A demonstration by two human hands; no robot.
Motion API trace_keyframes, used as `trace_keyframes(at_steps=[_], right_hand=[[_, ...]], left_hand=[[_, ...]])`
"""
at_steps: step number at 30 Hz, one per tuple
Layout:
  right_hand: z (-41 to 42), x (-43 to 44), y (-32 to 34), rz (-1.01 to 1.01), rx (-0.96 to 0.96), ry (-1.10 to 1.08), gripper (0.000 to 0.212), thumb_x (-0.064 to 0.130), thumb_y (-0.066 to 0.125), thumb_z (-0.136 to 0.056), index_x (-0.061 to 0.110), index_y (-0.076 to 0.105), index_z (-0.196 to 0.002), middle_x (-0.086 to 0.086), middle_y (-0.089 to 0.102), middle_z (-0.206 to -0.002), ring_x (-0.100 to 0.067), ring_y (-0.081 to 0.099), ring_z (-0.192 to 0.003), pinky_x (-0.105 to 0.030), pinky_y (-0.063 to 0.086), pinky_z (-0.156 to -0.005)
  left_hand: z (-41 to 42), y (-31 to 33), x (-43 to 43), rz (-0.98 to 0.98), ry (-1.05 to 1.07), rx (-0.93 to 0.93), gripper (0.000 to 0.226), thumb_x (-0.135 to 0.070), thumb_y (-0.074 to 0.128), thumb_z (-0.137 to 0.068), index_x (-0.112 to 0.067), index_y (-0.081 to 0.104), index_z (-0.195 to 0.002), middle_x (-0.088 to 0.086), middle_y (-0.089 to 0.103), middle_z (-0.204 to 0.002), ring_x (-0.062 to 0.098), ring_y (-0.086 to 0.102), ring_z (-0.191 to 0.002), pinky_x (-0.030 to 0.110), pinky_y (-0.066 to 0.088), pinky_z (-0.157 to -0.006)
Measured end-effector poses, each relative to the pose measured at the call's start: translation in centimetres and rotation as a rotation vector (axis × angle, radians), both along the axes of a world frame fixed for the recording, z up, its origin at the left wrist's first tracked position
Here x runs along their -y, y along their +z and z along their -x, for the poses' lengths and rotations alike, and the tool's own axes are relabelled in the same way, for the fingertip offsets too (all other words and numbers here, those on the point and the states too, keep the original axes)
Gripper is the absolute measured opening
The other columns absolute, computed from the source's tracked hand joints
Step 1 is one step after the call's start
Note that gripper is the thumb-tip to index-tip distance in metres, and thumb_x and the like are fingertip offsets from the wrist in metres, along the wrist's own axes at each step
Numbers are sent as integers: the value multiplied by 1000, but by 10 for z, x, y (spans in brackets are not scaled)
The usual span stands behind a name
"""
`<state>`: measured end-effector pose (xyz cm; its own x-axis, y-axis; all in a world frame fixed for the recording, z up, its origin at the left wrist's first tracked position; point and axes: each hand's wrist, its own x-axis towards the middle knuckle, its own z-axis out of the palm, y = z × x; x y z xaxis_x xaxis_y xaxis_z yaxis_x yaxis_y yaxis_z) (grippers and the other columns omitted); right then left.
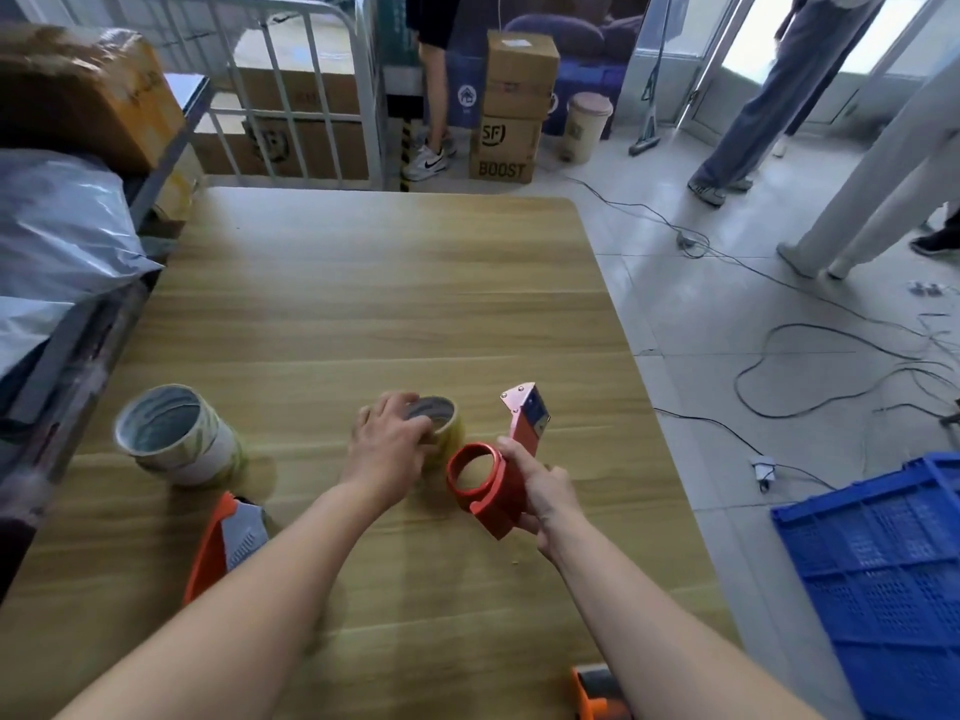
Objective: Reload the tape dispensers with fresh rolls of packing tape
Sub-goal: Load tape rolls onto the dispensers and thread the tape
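Note:
My right hand (543, 491) grips a red tape dispenser (493, 478) just above the wooden table (363, 283), its round hub facing me and its metal blade end pointing away. Just left of it, my left hand (387, 441) grips a yellowish roll of packing tape (441, 420) that stands on the table. A stack of tape rolls (179, 433) stands at the left. A second orange dispenser (226, 537) lies near my left forearm, partly hidden by it.
Another orange dispenser (597, 693) shows at the table's near edge. A blue plastic crate (878, 574) stands on the floor at the right, with cables (810, 366) across the tiles. Cardboard boxes (511, 106), a metal rack (93, 304) and standing people lie beyond.

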<state>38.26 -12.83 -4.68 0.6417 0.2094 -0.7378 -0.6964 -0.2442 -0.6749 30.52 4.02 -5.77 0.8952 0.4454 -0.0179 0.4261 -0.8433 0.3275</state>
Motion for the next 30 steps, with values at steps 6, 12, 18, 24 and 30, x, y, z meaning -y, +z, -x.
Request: trace_keyframes(at_steps=[6,12,18,24,30], right_hand=[[-1,-9,8,-49,73,-33,46,41,80,-72,9,58,-96,-9,69,-91,-19,68,-75,-35,58,-65],[1,-16,26,-124,152,19,42,39,80,-72,9,61,-94,-7,69,-87,-20,68,-77,-35,58,-69],[9,-13,35,-173,204,77,32,36,79,-74,14,59,-87,-7,69,-87,-23,68,-83,-41,58,-80],[22,-16,48,-247,256,171,66,43,86,-53,11,59,-103,-10,72,-92,-26,73,-83,-45,57,-87],[30,-9,54,-307,305,321,64,46,84,-55,12,67,-107,-9,73,-97,-30,70,-95,-48,52,-96]], left_hand=[[-1,15,6,607,58,233,29,-15,75,-77,-25,52,-64,11,42,-140,25,37,-132,33,29,-110],[6,28,13,768,24,226,16,-25,72,-78,-10,68,-82,6,45,-140,19,45,-129,34,38,-108],[15,46,14,743,40,264,16,-9,73,-80,-13,66,-94,4,41,-134,14,35,-132,17,29,-99],[23,48,15,613,88,172,92,-15,87,-60,-13,40,-139,7,47,-131,21,42,-125,29,34,-106],[34,63,11,736,28,170,93,-4,82,-65,-23,34,-142,1,49,-132,16,48,-122,23,40,-101]])
